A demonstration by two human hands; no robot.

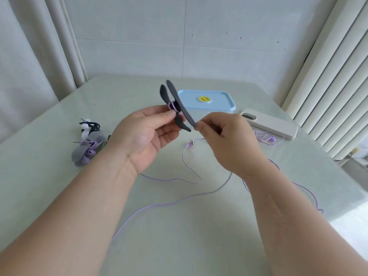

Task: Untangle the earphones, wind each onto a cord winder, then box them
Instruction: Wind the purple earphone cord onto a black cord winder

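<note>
Person stands at pale table, both hands raised above it. Dark grey cord winder is held in the air mid-table, in front of the box: two long soft flaps with rounded ends, splayed apart and joined at a narrow core, tilted steeply. A few turns of purple cord sit round that core; the rest is loose, trailing down behind the hands and looping across the table toward the near edge. One earbud on a thin branch lies on the table below the hands. Left hand palm up, thumb and fingers curled, pinching the winder at the core and rear flap. Right hand fingers curled in, thumb and forefinger pinching the lower tip of the front flap; cannot tell if cord is in that pinch too. Blue box with lid on and yellow knob sits behind. White-cased phone right of it, a second purple earphone tangle just beside it. Far left: light grey winder already wrapped with purple earphones, black-and-white winder just behind it.
</note>
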